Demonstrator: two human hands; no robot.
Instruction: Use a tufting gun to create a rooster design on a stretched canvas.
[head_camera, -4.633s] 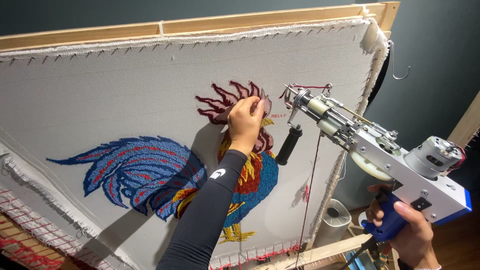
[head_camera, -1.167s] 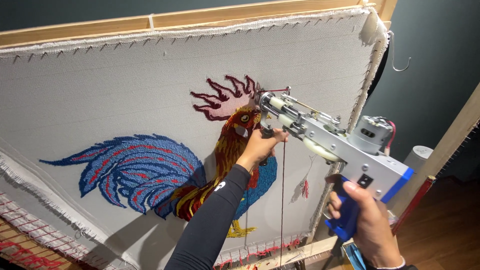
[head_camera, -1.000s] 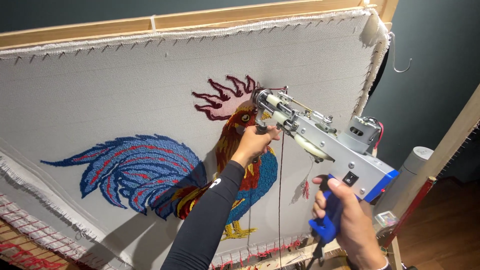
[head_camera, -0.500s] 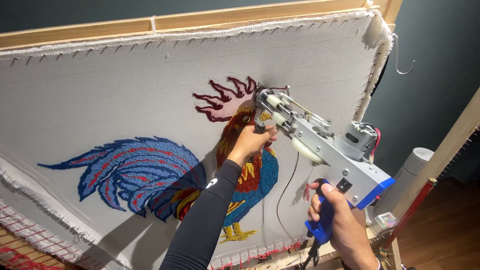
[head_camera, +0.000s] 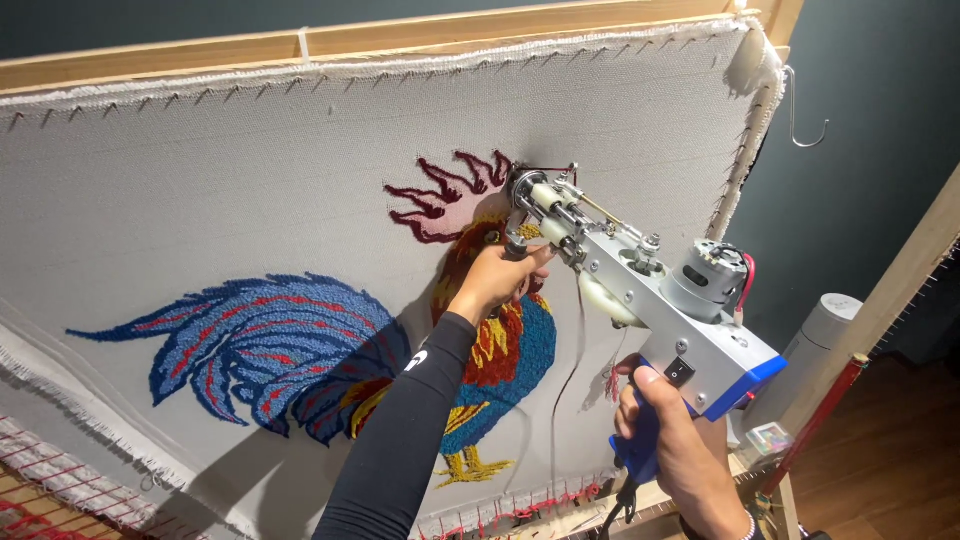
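A grey cloth (head_camera: 250, 170) is stretched on a wooden frame (head_camera: 400, 35) and carries a tufted rooster (head_camera: 330, 340) in blue, red, yellow and dark red. My right hand (head_camera: 675, 450) grips the blue handle of a silver tufting gun (head_camera: 640, 290). The gun's tip presses on the cloth at the rooster's pink and dark red comb (head_camera: 455, 195). My left hand (head_camera: 495, 280), in a black sleeve, holds the gun's front grip just below the tip, against the rooster's head. A thin yarn strand (head_camera: 570, 380) hangs from the gun.
A metal hook (head_camera: 805, 110) hangs on the dark wall at the right. Beside it leans a slanted wooden beam (head_camera: 890, 300), with a white cylinder (head_camera: 810, 350) lower down. Frayed cloth edges and red threads (head_camera: 60, 480) run along the lower left. Wood floor shows at bottom right.
The gun has come in from the right until its tip meets the cloth at the comb. My left hand dropped from the comb and took the gun's front grip.
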